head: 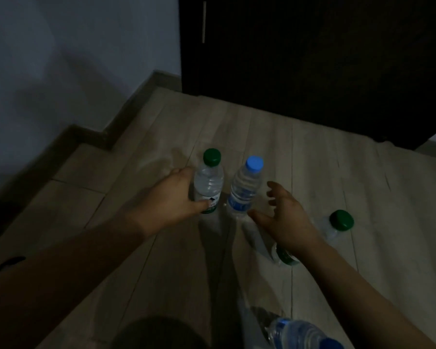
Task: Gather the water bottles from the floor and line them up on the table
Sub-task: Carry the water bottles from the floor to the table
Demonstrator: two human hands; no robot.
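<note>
Nearest the camera, a blue-capped bottle [300,332] lies on the wooden floor [337,187]. Beyond it, the left hand [173,197] wraps around an upright green-capped bottle [208,183]. Just right of that bottle stands a second blue-capped bottle [244,188]; the right hand [285,217] hovers open beside it. Further right sits another green-capped bottle [336,224].

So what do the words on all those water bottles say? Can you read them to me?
None can be read; the picture is dim and blurred.
Green-capped bottle in the left hand: green and white label, print blurred.
Blue-capped bottle beside the right hand: blue label, too blurred.
Second green-capped bottle: label mostly hidden by the right hand.
Bottle at the bottom edge: blue label, unreadable.
</note>
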